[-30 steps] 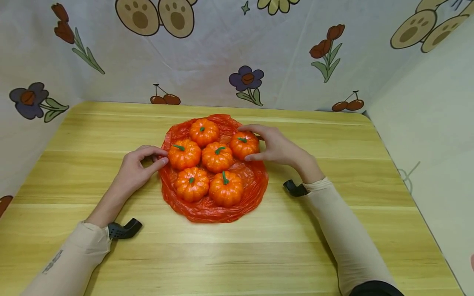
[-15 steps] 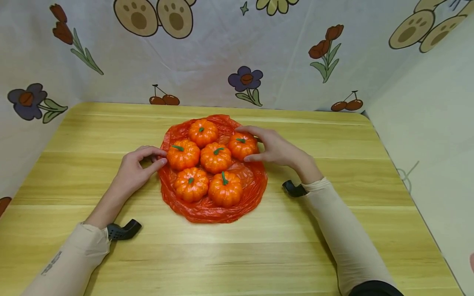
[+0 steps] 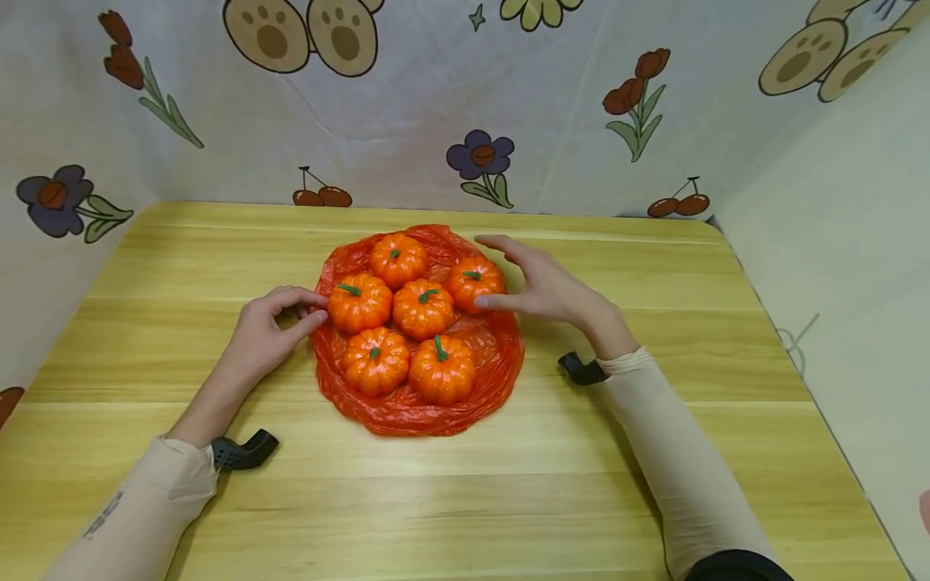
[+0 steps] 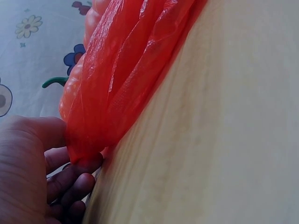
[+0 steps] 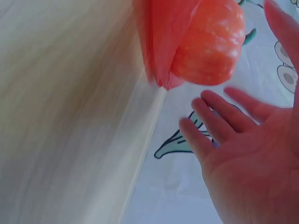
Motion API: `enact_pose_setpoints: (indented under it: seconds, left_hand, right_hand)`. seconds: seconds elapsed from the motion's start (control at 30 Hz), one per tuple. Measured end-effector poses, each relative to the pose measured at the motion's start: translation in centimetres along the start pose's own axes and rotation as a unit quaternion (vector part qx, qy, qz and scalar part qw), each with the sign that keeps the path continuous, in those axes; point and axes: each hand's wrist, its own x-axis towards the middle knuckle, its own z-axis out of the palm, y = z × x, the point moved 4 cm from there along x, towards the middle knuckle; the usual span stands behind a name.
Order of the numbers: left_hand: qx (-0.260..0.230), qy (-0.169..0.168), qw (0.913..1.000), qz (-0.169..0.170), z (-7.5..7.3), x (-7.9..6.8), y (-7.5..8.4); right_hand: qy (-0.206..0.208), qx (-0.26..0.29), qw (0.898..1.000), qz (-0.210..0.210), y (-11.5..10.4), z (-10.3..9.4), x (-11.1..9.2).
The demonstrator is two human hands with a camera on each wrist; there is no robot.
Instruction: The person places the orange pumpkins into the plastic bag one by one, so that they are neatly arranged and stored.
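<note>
Several small orange pumpkins with green stems lie in a crumpled red plastic bag [image 3: 487, 387] whose rim is rolled down around them. My left hand [image 3: 272, 327] pinches the bag's left rim; in the left wrist view, the red film [image 4: 112, 88] passes between thumb and fingers. At the right side, my right hand [image 3: 541, 286] is spread around the rightmost pumpkin [image 3: 472, 278], thumb overlapping its front and fingers behind it. The right wrist view has the palm [image 5: 252, 158] facing that pumpkin [image 5: 210, 46], fingers apart from it and holding nothing.
The bag rests on a light wooden table [image 3: 436, 500]. Behind the table hangs a pale cloth [image 3: 407, 121] printed with flowers and cherries, and a plain white surface [image 3: 835, 266] borders the right side. Each wrist carries a black camera mount [image 3: 245, 449].
My right hand has opened wider and drawn slightly back from the rightmost pumpkin, its fingers rising away from the far side. The left hand and the bag stay in place.
</note>
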Motion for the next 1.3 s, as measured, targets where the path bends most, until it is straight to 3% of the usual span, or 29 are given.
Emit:
enact_pose_setpoints:
  seconds: [0.1, 0.4, 0.87, 1.3]
  left_hand:
    - [-0.001, 0.000, 1.0000, 0.000, 0.1, 0.0, 0.0]
    - [0.000, 0.002, 1.0000, 0.003, 0.0, -0.1, 0.3]
    - [0.007, -0.006, 0.9999, -0.007, 0.1, -0.1, 0.0]
    - [0.000, -0.003, 1.0000, -0.002, 0.2, -0.1, 0.2]
  right_hand:
    - [0.021, -0.010, 0.999, 0.029, 0.5, -0.7, -0.6]
    - [0.062, -0.022, 0.996, 0.060, 1.9, -2.5, -2.5]
    - [0.079, -0.060, 0.989, 0.108, 5.0, -4.4, -6.0]
    - [0.093, -0.078, 0.983, 0.141, 8.0, -5.9, -10.5]
